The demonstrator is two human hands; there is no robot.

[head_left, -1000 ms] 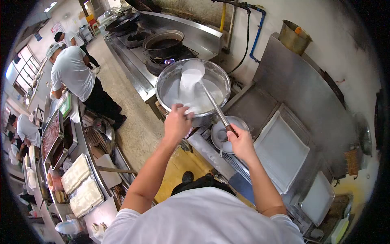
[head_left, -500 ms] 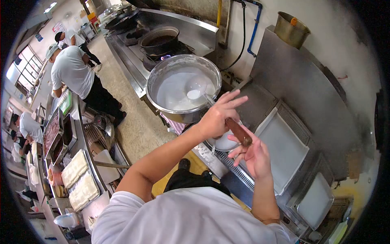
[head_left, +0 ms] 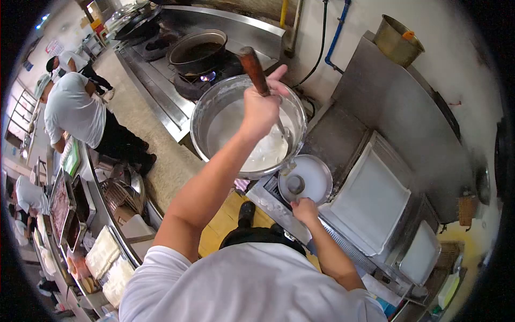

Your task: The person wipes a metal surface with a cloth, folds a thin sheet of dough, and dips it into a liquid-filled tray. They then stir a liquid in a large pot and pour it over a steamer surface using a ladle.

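My left hand [head_left: 261, 110] is closed round the wooden handle [head_left: 254, 70] of a long tool, one or two fingers sticking out. Its metal end reaches into white liquid [head_left: 228, 129] in the large steel pot [head_left: 196, 129]. Lower right, my right hand [head_left: 304, 210] is closed at the near rim of a smaller bowl [head_left: 326, 167] of whitish liquid. Just beyond its fingers a small round metal cup [head_left: 295, 184] lies over that bowl; its handle is mostly hidden by the hand.
A dark pan [head_left: 198, 51] stands by a lit burner [head_left: 208, 78] behind the pot. White-lined trays [head_left: 370, 198] [head_left: 420, 253] lie at right. A metal pot [head_left: 398, 40] sits on the ledge. Co-workers [head_left: 78, 110] stand at left by a counter with food trays [head_left: 60, 201].
Both hands have moved apart. The left hand has risen over the large pot with the wooden handle now upright; the right hand has dropped to the small bowl and closed there.
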